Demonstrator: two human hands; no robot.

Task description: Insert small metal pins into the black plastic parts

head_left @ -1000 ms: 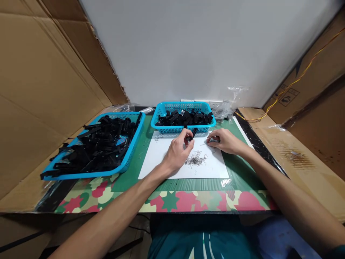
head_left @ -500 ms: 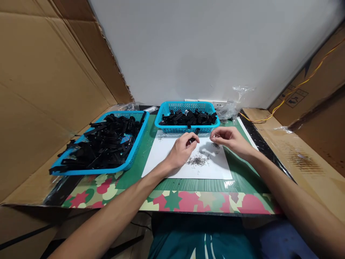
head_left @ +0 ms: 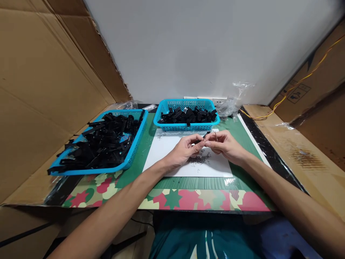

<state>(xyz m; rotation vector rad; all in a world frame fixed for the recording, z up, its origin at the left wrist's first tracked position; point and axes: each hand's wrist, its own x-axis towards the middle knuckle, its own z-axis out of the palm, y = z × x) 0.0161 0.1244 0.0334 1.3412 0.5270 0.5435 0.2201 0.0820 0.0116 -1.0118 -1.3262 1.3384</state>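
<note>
My left hand has its fingers closed around a small black plastic part, mostly hidden by the fingers. Fingertips of my right hand meet those of the left at this part. They are pinched together, and a thin metal-looking piece sticks up between the right fingers; its exact kind is too small to make out. Below both hands, a pile of tiny bent wire pieces lies on a white sheet, partly covered by the hands.
A large blue basket of long black plastic parts stands at the left. Behind the sheet is a smaller blue basket of short black parts. Clear plastic bags lie at the back right. Cardboard walls flank the table.
My right hand has moved left and slightly down, from apart to touching the left fingertips at the black part. The left hand has shifted slightly right.
</note>
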